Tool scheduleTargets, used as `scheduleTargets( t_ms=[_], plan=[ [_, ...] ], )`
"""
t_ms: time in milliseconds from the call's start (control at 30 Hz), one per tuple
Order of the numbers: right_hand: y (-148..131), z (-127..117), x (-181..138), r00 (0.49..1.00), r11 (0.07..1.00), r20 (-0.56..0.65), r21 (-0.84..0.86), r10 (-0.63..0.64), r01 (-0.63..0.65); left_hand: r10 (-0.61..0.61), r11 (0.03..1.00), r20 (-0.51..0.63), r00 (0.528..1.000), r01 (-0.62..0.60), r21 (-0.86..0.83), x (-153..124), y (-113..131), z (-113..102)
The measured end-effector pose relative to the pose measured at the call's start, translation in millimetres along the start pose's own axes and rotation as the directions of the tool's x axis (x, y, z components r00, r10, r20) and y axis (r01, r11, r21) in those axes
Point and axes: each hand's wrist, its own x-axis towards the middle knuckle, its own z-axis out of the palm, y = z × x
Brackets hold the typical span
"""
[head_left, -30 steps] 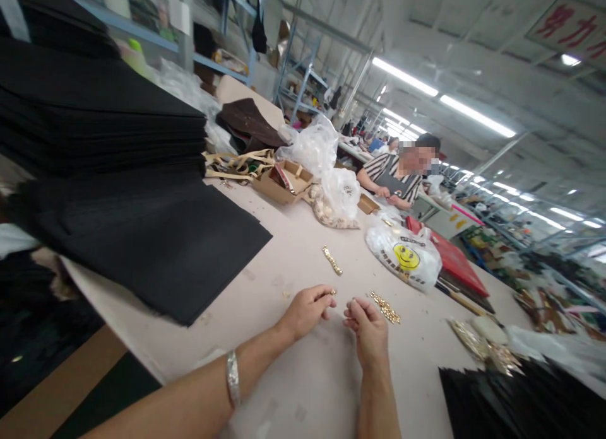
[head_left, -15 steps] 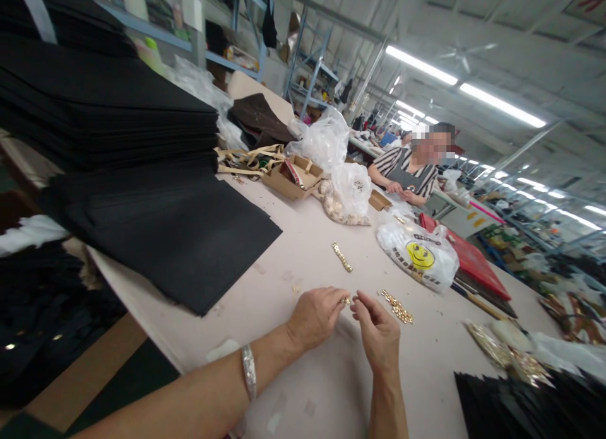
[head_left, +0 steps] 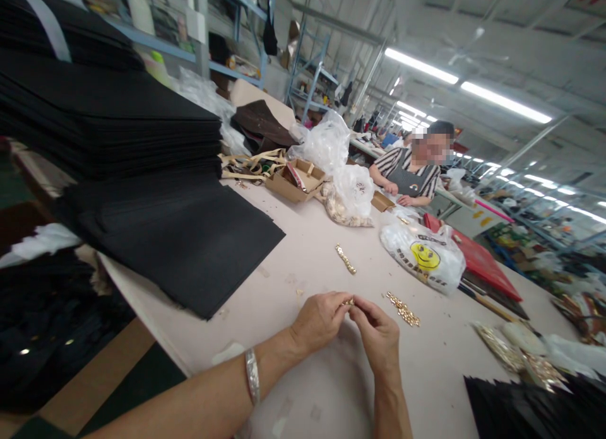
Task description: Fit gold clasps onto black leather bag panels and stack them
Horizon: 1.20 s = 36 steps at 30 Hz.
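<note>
Flanking the hands (head_left: 322, 320): black sheets (head_left: 189, 237), smiley-printed bag (head_left: 423, 257).

Gold right at the centre, gleaming on the small metal piece (head_left: 348, 303) between the fingers (head_left: 365, 308)! Same bright gold on the chain strip (head_left: 345, 260) and the pile of links (head_left: 403, 310), all against a pale pinkish-beige table (head_left: 265, 294). Silver on the bracelet (head_left: 252, 376). Over to the left, solid black, no pattern, on the stacked sheets (head_left: 142, 127), with a whitish band (head_left: 53, 29) across them. And here's the showpiece: a whitish, see-through plastic bag (head_left: 395, 240) printed with a yellow smiley and dark lettering! Vivid red on the flat cover (head_left: 492, 265) beside it, cardboard brown on the open box (head_left: 284, 190), dark and light stripes on the co-worker's shirt (head_left: 387, 164), grey on the apron (head_left: 406, 174).
</note>
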Motion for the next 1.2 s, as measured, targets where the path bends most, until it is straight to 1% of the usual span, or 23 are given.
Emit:
scheduleTargets(
  t_ms=[100,267,400,533,633,733,833,900,1033,1200],
  plan=[
    [-4.5,0.5,-0.1,1.000,1.000,0.014,0.021,0.023,-0.023,-0.002,1.000,-0.023,1.000,0.003,0.019,-0.2,-0.8,-0.1],
    [-5.2,-0.1,0.2,1.000,0.999,0.015,0.051,0.009,-0.010,0.025,0.998,-0.031,0.999,-0.024,0.050,-0.2,-2.1,-0.5],
    [-1.1,-0.8,-0.2,1.000,1.000,0.031,0.008,0.000,0.000,0.045,0.994,-0.044,0.998,-0.040,0.097,-0.4,-3.9,-0.3],
    [0.6,-1.2,-0.9,1.000,0.999,0.011,-0.037,0.013,-0.013,0.051,0.992,-0.077,0.996,-0.042,0.119,-0.7,-4.1,-0.2],
    [0.0,-1.2,-0.5,0.999,0.999,0.018,-0.026,0.027,-0.026,0.095,0.988,-0.072,0.993,-0.085,0.128,-0.5,-3.3,-0.7],
    [-0.4,-0.1,0.6,0.996,0.995,0.025,0.038,0.087,-0.088,0.138,0.979,-0.070,0.988,-0.125,0.163,-0.5,-3.3,-0.9],
    [-0.6,2.3,1.4,0.981,0.962,0.023,0.189,0.195,-0.195,0.159,0.965,-0.087,0.984,-0.136,0.225,-1.3,-4.7,0.1],
    [-1.0,4.2,1.5,0.970,0.935,0.020,0.262,0.242,-0.238,0.171,0.955,-0.094,0.981,-0.141,0.260,-2.2,-5.9,1.1],
    [-1.9,6.4,1.2,0.967,0.923,0.018,0.293,0.254,-0.248,0.196,0.940,-0.083,0.977,-0.163,0.301,-3.6,-7.6,2.6],
    [-1.4,5.2,0.8,0.968,0.922,0.022,0.300,0.251,-0.245,0.204,0.934,-0.056,0.977,-0.178,0.310,-4.1,-7.6,2.5]
  ],
)
